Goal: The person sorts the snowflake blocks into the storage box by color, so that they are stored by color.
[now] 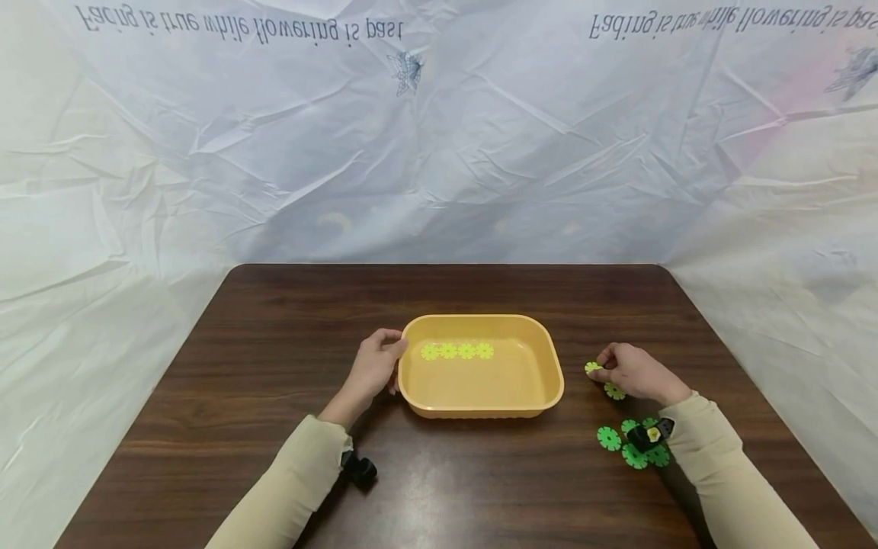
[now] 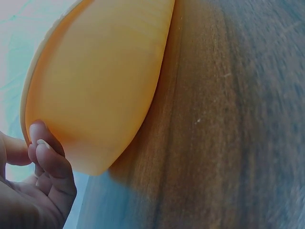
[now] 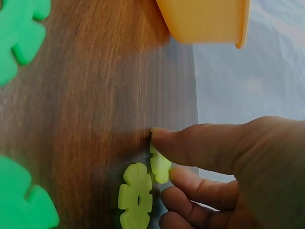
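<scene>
A yellow plastic basin stands on the table, with a row of several yellow-green snowflake discs inside along its far side. My left hand grips the basin's left rim, thumb and fingers on either side of the wall. To the right of the basin, my right hand pinches a yellow snowflake disc between thumb and index finger, close over the table. A second yellow disc lies flat just beside those fingers.
Several green snowflake discs lie in a loose group below my right wrist, partly covered by its camera. The dark wooden table meets a pale wrinkled cloth hanging behind it.
</scene>
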`<action>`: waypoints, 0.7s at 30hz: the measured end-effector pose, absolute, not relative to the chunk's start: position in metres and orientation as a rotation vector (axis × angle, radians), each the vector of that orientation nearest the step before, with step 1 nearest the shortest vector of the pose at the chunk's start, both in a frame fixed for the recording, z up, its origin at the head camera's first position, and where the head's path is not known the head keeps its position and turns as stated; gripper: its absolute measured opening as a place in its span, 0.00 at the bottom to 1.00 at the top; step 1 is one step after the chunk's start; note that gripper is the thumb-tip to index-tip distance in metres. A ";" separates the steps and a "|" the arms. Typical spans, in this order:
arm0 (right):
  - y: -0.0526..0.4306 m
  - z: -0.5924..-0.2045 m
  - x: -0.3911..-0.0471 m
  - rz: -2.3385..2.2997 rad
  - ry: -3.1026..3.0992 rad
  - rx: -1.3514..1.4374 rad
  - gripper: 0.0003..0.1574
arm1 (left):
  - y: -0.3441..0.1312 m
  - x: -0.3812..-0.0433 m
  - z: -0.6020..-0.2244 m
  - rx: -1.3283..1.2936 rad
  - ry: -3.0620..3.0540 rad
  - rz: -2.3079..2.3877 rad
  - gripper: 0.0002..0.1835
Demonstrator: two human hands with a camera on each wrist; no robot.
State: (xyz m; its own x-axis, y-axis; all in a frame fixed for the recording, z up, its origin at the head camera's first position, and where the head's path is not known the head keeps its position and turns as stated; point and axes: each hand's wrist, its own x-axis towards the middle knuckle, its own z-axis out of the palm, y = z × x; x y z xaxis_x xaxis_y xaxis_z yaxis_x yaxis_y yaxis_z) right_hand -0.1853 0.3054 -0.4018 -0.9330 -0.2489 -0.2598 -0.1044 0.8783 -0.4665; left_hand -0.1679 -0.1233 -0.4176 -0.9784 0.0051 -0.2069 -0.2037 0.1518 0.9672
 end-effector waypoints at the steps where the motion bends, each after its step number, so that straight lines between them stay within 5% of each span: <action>1: 0.305 -0.402 -0.185 -0.645 2.741 -0.258 0.20 | -0.123 -0.168 -0.418 -0.195 2.257 1.938 0.17; 21: 0.302 -0.399 -0.180 -0.774 2.828 -0.337 0.09 | -0.124 -0.168 -0.417 -0.191 2.268 1.934 0.17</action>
